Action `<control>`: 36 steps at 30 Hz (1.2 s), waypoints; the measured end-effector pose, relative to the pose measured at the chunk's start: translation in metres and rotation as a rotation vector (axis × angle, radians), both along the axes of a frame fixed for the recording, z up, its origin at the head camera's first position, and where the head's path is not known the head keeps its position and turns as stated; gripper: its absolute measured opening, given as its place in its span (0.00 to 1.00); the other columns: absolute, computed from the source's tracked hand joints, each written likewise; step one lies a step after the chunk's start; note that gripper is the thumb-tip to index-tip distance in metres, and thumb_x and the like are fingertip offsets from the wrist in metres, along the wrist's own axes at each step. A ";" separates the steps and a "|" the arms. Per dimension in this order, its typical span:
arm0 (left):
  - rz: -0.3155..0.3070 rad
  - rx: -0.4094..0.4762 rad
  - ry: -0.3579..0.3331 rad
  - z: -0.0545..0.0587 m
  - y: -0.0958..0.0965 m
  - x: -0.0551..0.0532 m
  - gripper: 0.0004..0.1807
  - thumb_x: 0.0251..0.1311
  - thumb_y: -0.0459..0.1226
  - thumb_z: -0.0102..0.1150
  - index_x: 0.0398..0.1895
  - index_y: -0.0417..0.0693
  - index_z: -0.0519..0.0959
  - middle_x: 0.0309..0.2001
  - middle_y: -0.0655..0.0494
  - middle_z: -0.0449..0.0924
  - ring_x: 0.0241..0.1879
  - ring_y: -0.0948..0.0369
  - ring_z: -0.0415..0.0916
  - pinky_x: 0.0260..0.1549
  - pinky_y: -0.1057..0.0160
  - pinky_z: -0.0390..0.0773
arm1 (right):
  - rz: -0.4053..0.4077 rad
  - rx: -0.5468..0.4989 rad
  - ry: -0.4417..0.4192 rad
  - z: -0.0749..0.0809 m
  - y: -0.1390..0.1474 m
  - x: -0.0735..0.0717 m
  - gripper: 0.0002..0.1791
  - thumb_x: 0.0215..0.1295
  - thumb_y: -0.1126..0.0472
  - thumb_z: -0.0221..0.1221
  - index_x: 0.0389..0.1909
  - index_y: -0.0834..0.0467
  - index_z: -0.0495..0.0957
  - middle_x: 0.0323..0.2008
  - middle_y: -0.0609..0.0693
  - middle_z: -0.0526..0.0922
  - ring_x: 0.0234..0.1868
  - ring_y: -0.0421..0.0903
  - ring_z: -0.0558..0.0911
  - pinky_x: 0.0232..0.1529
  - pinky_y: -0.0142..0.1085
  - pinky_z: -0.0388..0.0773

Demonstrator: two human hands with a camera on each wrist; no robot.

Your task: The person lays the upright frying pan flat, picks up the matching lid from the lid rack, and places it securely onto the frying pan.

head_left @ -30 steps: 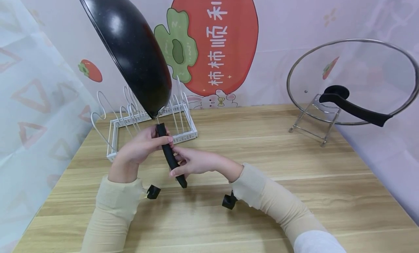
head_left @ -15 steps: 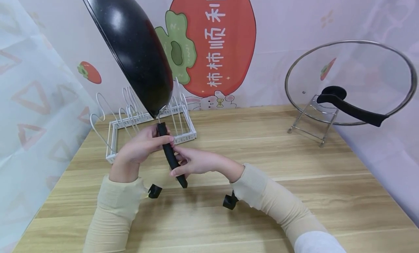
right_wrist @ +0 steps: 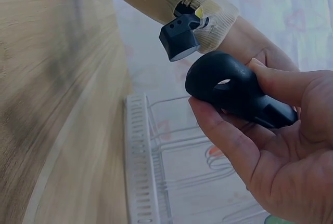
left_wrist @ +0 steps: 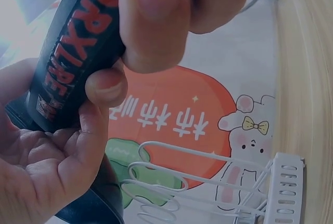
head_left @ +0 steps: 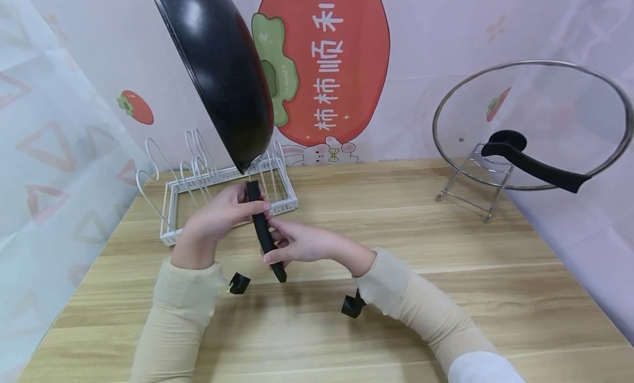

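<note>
A black wok (head_left: 225,75) is held up in the air on its side, partly cut off by the top of the head view. My left hand (head_left: 220,215) grips its black handle (head_left: 263,234) near the pan end, thumb across the top. Lower down, my right hand (head_left: 302,242) holds the same handle close to its tip. In the left wrist view, red lettering shows on the handle (left_wrist: 78,42) between the left fingers. The handle's end with its hanging hole (right_wrist: 223,81) lies between thumb and fingers in the right wrist view.
Behind the left hand, a white wire rack (head_left: 170,207) stands on the wooden table (head_left: 396,218). A glass lid (head_left: 555,113) with a black knob and handle leans on a small metal stand (head_left: 465,204) at the right. A patterned cloth hangs behind.
Over the last half second the wok has shifted a little to the right and tilted more upright, both hands moving with it. Both hands have kept hold of the handle.
</note>
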State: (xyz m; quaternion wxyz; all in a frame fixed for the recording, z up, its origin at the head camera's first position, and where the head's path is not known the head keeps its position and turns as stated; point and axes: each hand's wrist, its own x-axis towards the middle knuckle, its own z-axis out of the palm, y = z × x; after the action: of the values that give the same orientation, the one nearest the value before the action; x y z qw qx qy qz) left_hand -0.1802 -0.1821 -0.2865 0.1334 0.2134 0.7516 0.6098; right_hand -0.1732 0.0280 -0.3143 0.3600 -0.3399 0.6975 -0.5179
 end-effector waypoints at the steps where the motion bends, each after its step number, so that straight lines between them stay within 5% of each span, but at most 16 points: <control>1: 0.000 -0.001 -0.005 0.001 0.001 0.000 0.07 0.66 0.29 0.54 0.41 0.32 0.70 0.29 0.54 0.80 0.31 0.60 0.80 0.38 0.64 0.79 | -0.005 0.001 0.001 0.000 0.001 0.000 0.44 0.72 0.70 0.60 0.80 0.58 0.45 0.46 0.60 0.82 0.45 0.51 0.85 0.46 0.42 0.85; 36: -0.059 0.022 0.009 0.009 0.023 -0.014 0.05 0.66 0.28 0.53 0.40 0.34 0.69 0.30 0.52 0.77 0.30 0.61 0.76 0.33 0.65 0.77 | -0.046 -0.036 -0.006 0.010 0.019 -0.002 0.46 0.72 0.71 0.60 0.81 0.57 0.41 0.47 0.61 0.80 0.49 0.55 0.85 0.50 0.43 0.84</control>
State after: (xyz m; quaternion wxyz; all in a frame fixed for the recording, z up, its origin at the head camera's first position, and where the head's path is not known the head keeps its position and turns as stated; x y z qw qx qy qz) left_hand -0.1943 -0.1589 -0.2770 0.1454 0.2398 0.7387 0.6129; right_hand -0.1748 0.0474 -0.3045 0.3439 -0.3285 0.6948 -0.5394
